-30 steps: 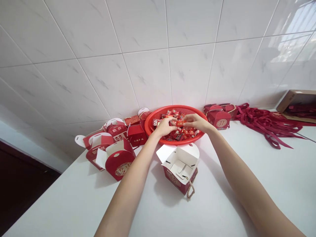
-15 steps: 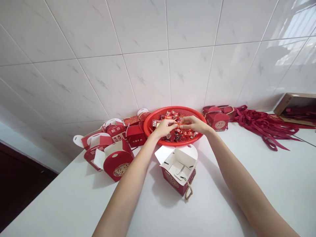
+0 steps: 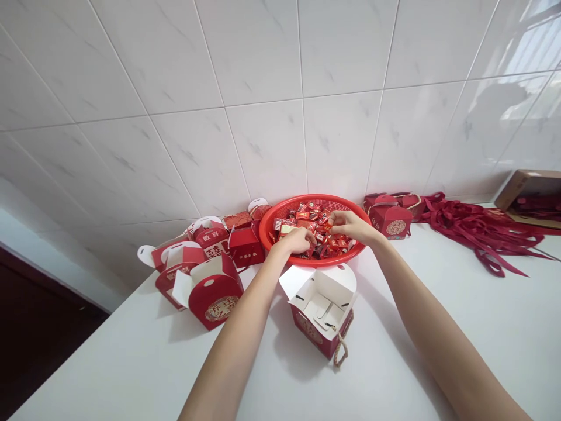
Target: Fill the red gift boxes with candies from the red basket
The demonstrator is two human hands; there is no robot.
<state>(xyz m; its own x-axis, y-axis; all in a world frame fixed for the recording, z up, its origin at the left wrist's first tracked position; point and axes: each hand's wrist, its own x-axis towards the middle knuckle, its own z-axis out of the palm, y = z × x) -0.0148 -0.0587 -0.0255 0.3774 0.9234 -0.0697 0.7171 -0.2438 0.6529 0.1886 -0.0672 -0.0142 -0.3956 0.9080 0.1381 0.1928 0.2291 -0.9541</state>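
A red plastic basket (image 3: 313, 263) holds many red-wrapped candies (image 3: 307, 213). My left hand (image 3: 298, 240) reaches down into the candies at the left front, its fingers curled and pointing down; what they hold, if anything, is hidden. Over the right part of the basket, my right hand (image 3: 350, 226) pinches a small orange-red candy (image 3: 328, 227) between thumb and fingers. Just in front of the basket stands a red box (image 3: 313, 328) with its white flaps open, a rope handle hanging at its right side and no candy visible inside.
Several red boxes (image 3: 214, 292) cluster on the left of the white table (image 3: 377, 374). Behind my right forearm are more red boxes (image 3: 391, 219), a heap of dark red ribbons (image 3: 468, 228) and a cardboard box (image 3: 521, 190). A tiled wall (image 3: 263, 152) runs behind.
My hands have moved apart; they were together over the basket. My left hand has dropped lower into the candies. The whole view has shifted slightly.
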